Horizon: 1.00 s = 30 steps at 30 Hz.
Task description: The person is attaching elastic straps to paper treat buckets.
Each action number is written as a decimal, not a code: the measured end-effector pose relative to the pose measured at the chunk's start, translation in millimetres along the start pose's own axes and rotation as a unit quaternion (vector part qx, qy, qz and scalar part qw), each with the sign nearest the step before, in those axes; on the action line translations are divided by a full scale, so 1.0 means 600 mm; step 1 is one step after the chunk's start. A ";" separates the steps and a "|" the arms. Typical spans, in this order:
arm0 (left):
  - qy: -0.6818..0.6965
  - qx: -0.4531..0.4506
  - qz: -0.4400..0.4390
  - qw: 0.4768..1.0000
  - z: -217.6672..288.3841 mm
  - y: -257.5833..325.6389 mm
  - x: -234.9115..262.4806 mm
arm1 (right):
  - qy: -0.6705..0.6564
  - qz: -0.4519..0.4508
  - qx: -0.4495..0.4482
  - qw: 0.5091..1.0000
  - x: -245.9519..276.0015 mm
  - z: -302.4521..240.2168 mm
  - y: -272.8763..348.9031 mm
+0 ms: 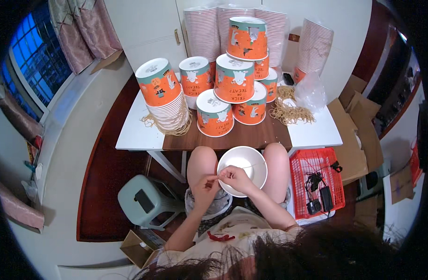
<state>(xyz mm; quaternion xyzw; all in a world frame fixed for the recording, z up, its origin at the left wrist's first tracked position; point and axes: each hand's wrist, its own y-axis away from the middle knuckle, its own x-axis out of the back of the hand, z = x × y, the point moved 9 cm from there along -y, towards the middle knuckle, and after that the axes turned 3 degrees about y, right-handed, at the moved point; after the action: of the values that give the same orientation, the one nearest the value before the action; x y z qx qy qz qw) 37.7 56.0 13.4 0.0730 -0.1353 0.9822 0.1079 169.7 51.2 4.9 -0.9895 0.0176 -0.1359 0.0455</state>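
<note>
The room has white cupboard doors (148, 28) behind a table (267, 137) with a brown middle and white ends. A person sits at the near side of the table, both knees bare. Both arms reach up toward the table with bent elbows. The left hand (205, 189) is curled in loosely. The right hand (236, 179) lies palm down over the rim of 1 white tub (253, 179), which rests on the lap, just in front of the table. The fingertips of the 2 hands come close together by the tub's left edge. They are bent, not spread, but I cannot tell if they are closed on anything. Inside the tub I see only 1 thin pale strand (252, 165).

On the table, orange and green tubs (234, 88) stand upside down in a pile. At its left end is a nested stack (159, 86) with tan loops round it. More tan loops (293, 113) lie at its right end, by a clear bag (311, 92). To the right of the table, a red basket (300, 186) holds black cords (313, 181).
</note>
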 end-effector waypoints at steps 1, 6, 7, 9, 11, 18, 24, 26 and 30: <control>0.024 0.008 0.001 1.000 -0.006 0.001 -0.002 | -0.002 0.002 -0.002 1.000 0.001 -0.001 0.000; 0.036 0.012 0.007 0.999 -0.014 0.001 -0.003 | -0.007 0.003 -0.009 1.000 0.002 -0.001 0.001; 0.048 0.023 0.011 0.999 -0.019 0.001 -0.003 | 0.007 0.002 0.000 1.000 0.002 -0.005 0.002; 0.060 0.035 0.014 0.998 -0.021 0.001 -0.003 | 0.020 0.001 0.008 1.000 0.001 -0.007 0.003; 0.066 0.044 0.011 0.997 -0.019 0.001 -0.005 | 0.017 0.009 0.015 1.000 0.003 -0.006 0.004; 0.189 0.055 0.009 0.980 -0.023 0.001 -0.011 | 0.018 0.012 0.018 1.000 0.003 -0.007 0.008; 0.232 0.091 -0.002 0.968 -0.053 0.003 -0.014 | 0.036 0.010 0.029 0.999 0.005 -0.017 0.010; 0.311 0.121 -0.014 0.943 -0.073 0.004 -0.021 | 0.051 -0.004 0.036 0.998 0.002 -0.020 0.011; 0.323 0.115 0.000 0.940 -0.082 0.002 -0.024 | 0.071 -0.008 0.045 0.996 -0.001 -0.016 0.011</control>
<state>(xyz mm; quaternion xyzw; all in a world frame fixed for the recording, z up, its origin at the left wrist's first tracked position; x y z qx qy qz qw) 45.6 66.0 -36.4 -0.2360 0.0204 0.9619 0.1362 166.2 44.0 13.1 -0.9743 0.0064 -0.2073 0.0879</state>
